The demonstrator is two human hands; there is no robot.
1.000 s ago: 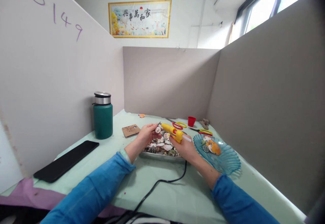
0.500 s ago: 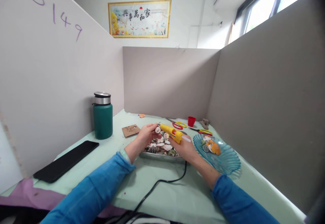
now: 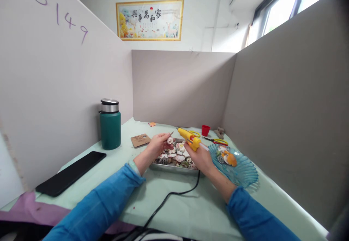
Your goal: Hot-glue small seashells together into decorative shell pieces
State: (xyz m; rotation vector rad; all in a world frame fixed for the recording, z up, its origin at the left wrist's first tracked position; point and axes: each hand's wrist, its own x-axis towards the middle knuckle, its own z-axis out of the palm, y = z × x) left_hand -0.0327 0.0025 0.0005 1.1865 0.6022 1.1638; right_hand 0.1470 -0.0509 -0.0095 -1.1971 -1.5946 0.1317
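Note:
Pinched in the fingers of my left hand is a small whitish shell, with a thin pointed bit showing above it. My right hand grips a yellow glue gun, its nozzle pointing up and to the left, apart from the shell. A clear glue stick pokes out of the gun's back end. Below both hands lies a metal tray filled with shells. The glue gun's black cord runs from under my right hand toward the front edge.
On the right, a blue glass plate bears several shells. Behind it lie scissors and a red cup. A brown card, green bottle and black phone-like slab are on the left. Grey partitions enclose the table.
My right hand has drawn the glue gun back to the right and slightly up, so its nozzle has left the shell. My left hand stays nearly still, still holding the shell.

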